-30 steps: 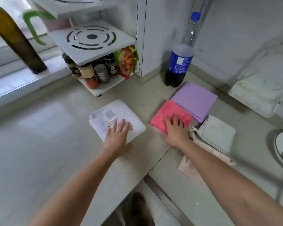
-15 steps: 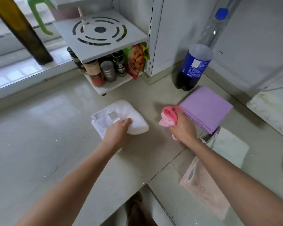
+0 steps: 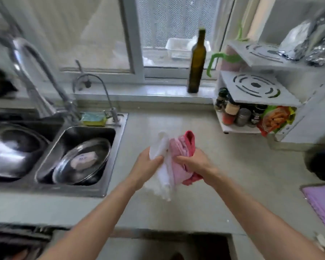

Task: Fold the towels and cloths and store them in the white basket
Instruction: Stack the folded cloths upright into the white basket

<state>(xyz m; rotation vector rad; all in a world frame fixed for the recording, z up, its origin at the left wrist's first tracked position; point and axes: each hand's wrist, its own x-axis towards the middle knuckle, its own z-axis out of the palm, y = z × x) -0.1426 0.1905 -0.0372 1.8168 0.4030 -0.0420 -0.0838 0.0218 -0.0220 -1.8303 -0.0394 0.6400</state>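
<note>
Above the middle of the counter I hold two cloths pressed together. My left hand (image 3: 147, 166) grips the folded white towel (image 3: 162, 160), which hangs down below my fingers. My right hand (image 3: 196, 165) grips the folded pink cloth (image 3: 183, 152), its red edge showing at the top and bottom. A folded purple cloth (image 3: 322, 203) lies on the counter at the far right edge. No white basket is in view.
A steel sink (image 3: 112, 177) with a pan lid and bowls is to the left, with a tap (image 3: 36, 76) and sponge (image 3: 94, 118) behind. A dark glass bottle (image 3: 197, 62) stands on the sill. A white spice rack (image 3: 255, 109) fills the right corner, a blue-labelled bottle (image 3: 323, 162) beside it.
Both hands lifted their cloths off the counter and brought them together. The view swung left, bringing the sink and window in; the green and beige cloths left the frame.
</note>
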